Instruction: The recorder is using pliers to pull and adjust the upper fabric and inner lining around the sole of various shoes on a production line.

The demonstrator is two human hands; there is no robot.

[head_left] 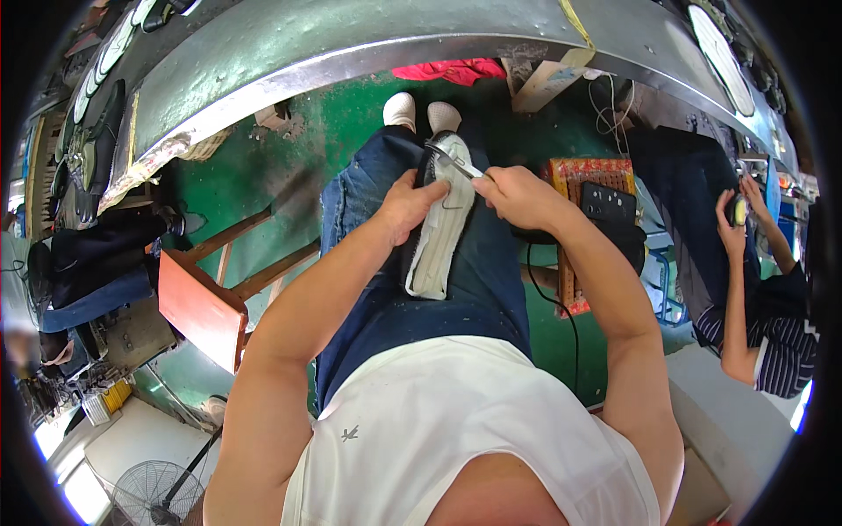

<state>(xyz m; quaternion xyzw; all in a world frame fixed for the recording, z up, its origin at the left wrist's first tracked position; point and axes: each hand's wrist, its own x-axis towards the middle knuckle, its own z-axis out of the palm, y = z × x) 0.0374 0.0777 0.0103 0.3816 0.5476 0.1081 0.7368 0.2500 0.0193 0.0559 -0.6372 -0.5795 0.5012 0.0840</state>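
Observation:
An upturned shoe lies lengthwise across my lap, its whitish underside up, its side dark, its toe away from me. My left hand grips the shoe's left side, with the thumb pressed on the underside. Closed round the handle of a silver, pincer-like metal tool is my right hand. The tool's curved head rests at the toe end; whether its jaws bite on the edge is too small to tell. A thin thread or wire loop lies on the underside below it.
A metal-topped bench curves across ahead of me. At my left stands a reddish wooden stool; at my right, a dark phone lies on a red-edged woven seat. A co-worker sits farther right holding a small object. A fan stands behind left.

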